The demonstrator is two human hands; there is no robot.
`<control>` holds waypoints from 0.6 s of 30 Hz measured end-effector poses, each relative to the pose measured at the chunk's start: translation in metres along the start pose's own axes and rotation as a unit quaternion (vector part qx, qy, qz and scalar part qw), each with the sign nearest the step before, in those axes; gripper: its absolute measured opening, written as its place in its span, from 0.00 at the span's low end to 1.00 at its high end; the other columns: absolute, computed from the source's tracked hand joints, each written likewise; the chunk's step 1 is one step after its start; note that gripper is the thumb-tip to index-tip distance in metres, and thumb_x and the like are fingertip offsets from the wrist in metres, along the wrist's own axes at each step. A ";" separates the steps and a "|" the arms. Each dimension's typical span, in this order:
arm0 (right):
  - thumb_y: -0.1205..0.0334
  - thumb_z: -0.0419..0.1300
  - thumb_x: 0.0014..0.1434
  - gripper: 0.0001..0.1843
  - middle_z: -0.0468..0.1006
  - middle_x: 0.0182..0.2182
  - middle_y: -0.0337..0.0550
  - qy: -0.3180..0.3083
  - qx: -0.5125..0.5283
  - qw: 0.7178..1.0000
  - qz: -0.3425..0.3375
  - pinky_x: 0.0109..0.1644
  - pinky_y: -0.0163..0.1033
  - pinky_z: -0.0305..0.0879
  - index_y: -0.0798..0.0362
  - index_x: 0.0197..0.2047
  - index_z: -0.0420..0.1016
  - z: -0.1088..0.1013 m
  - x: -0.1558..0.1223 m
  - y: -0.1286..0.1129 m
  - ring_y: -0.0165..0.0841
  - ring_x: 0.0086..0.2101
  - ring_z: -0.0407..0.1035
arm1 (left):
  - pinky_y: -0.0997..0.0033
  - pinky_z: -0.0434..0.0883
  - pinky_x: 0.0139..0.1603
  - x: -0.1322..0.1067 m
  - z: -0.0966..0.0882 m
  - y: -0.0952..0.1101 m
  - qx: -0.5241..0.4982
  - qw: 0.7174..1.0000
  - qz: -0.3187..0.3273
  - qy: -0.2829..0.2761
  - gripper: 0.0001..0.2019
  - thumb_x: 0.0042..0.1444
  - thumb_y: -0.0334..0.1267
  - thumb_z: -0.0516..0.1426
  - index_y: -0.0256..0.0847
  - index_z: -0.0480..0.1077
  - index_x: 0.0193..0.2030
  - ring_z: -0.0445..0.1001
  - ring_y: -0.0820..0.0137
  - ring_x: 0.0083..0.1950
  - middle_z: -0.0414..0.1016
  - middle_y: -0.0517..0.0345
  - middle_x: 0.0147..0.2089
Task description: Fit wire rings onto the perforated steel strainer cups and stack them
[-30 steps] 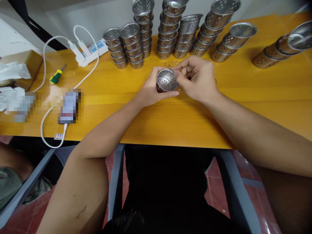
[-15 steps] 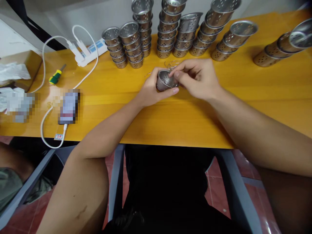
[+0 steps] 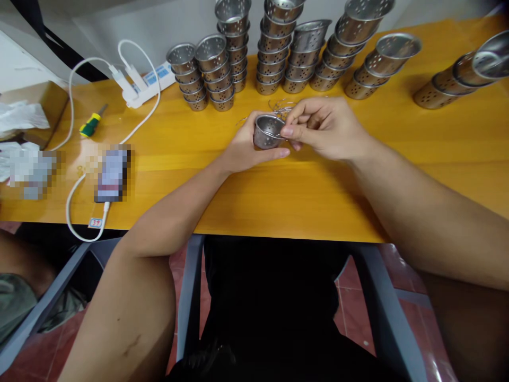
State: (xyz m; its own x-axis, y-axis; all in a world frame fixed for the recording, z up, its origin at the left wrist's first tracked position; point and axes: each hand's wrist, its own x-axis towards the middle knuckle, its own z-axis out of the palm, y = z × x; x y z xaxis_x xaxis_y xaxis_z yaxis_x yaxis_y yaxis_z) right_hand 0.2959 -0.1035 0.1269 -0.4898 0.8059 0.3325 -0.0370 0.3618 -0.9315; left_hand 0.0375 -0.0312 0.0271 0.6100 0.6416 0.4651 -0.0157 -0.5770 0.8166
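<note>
One perforated metal cup (image 3: 262, 140) is held above the surface (image 3: 278, 201), right of the power strip (image 3: 149, 87) and nearer the person than it. The left hand (image 3: 242, 147) has its fingers curled around the cup's side; the right hand (image 3: 324, 130) brings thumb and forefinger together at the rim, though what they pinch cannot be told. The cup looks light, stiff, hard to break and perhaps slick; the side offers the surest hold, the thin rim suits fingertips.
</note>
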 end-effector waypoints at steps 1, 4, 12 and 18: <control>0.25 0.92 0.69 0.35 0.82 0.28 0.35 -0.003 0.002 1.000 -0.002 0.29 0.39 0.62 0.46 0.45 0.87 -0.001 0.000 0.001 0.27 0.26 0.69 | 0.34 0.84 0.83 0.000 0.000 -0.002 0.002 1.000 0.006 -0.002 0.50 0.64 0.76 0.81 0.53 0.68 0.79 0.89 0.49 0.76 0.86 0.49 0.74; 0.25 0.92 0.71 0.34 0.83 0.29 0.36 -0.001 0.000 1.000 -0.005 0.30 0.39 0.63 0.45 0.46 0.88 -0.004 0.000 0.003 0.28 0.27 0.70 | 0.35 0.84 0.83 -0.001 0.001 0.000 0.012 1.000 0.007 -0.006 0.48 0.68 0.76 0.78 0.52 0.66 0.80 0.89 0.50 0.76 0.85 0.48 0.75; 0.23 0.96 0.61 0.35 0.80 0.27 0.37 0.028 -0.025 0.999 0.028 0.30 0.44 0.64 0.41 0.41 0.90 0.004 -0.003 -0.007 0.35 0.27 0.68 | 0.32 0.84 0.85 -0.002 -0.002 -0.002 0.058 0.998 0.020 -0.012 0.48 0.72 0.77 0.74 0.53 0.63 0.83 0.88 0.48 0.77 0.82 0.49 0.74; 0.20 0.93 0.63 0.34 0.81 0.30 0.39 0.031 -0.049 0.998 0.020 0.34 0.47 0.69 0.39 0.44 0.93 0.003 -0.003 -0.003 0.37 0.30 0.69 | 0.30 0.81 0.89 -0.002 0.000 -0.005 0.070 0.997 0.030 -0.011 0.50 0.73 0.76 0.74 0.53 0.62 0.86 0.85 0.47 0.82 0.80 0.49 0.75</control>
State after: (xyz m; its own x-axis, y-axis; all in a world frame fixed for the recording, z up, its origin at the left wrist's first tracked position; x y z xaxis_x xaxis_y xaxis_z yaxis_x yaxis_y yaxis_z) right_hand 0.2948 -0.1089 0.1285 -0.4340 0.8471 0.3068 0.0692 0.3708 -0.9261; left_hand 0.0367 -0.0295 0.0216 0.6284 0.5939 0.5023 0.0570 -0.6792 0.7317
